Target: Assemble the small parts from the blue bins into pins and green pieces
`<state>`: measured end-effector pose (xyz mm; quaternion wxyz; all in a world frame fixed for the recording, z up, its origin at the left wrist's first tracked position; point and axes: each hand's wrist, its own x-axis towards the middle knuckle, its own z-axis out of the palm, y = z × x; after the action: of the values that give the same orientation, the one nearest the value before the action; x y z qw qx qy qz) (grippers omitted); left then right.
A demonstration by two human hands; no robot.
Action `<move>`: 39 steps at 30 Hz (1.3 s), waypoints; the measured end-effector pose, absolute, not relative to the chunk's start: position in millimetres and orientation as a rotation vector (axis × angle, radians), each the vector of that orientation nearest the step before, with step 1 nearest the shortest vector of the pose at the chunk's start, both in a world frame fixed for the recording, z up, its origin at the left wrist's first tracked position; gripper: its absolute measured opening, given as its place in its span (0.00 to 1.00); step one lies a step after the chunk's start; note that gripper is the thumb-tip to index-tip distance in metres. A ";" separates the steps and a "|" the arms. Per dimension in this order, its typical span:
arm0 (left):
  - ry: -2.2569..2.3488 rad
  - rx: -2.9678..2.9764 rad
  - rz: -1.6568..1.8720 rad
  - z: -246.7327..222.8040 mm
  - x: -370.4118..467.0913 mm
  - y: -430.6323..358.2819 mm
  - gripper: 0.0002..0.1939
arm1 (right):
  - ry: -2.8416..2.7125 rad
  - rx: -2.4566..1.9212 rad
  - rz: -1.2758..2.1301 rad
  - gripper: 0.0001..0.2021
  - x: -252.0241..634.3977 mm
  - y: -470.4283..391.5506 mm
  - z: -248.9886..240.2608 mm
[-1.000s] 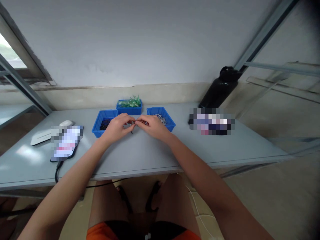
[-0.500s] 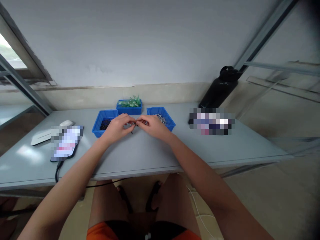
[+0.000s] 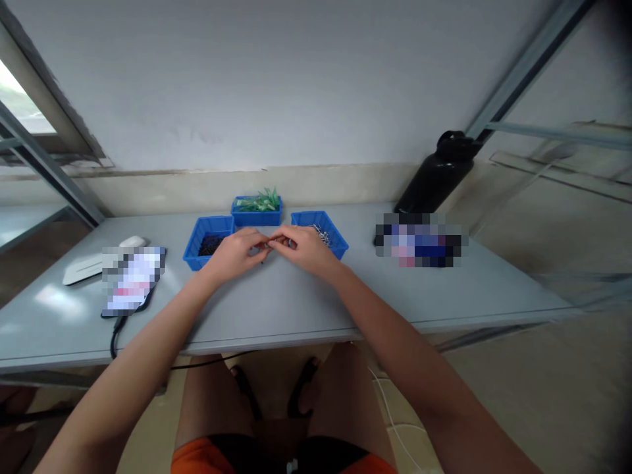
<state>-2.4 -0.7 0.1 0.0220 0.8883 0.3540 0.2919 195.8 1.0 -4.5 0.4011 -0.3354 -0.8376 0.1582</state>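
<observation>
Fingertips of my left hand point(image 3: 239, 253) and my right hand point(image 3: 299, 245) meet over the middle of the table, both pinched closed. Whatever they hold between them is too small and too covered to make out. Left of my hands stands a blue bin point(image 3: 195, 227) with small dark pieces point(image 3: 209, 245) in it. Partly behind my right hand is a second blue bin point(image 3: 338, 242) holding shiny metal pieces point(image 3: 322, 234). A third blue bin point(image 3: 257, 218) at the back carries green strip-like pieces point(image 3: 261, 201).
A phone point(image 3: 132, 283) with a cable lies at the left, near a white device point(image 3: 83, 268) and a white mouse-like object point(image 3: 133, 242). A black bottle point(image 3: 434, 176) leans at the back right, behind a blurred-out object point(image 3: 419, 243). Metal frame posts flank the grey table point(image 3: 296, 309).
The fingers of my left hand have closed in further, and the dark bit that showed below them is now mostly hidden. The view has shifted slightly.
</observation>
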 end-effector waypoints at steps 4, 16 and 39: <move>1.113 2.724 0.929 1.3 -1.9 -1.1 0.07 | -2.099 -0.863 0.393 0.07 196.4 2.2 -5.5; 1.068 2.669 1.313 4.8 -3.9 -0.1 0.09 | -2.099 -0.978 0.524 0.12 203.0 5.4 -1.2; 1.133 2.608 1.059 5.9 0.3 -3.1 0.09 | -2.020 -0.869 0.373 0.10 195.7 2.6 -5.9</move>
<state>0.3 -3.1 5.9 0.0534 0.8583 0.3728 0.3486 195.7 2.6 -5.9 0.4399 -0.3497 -0.8134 0.1502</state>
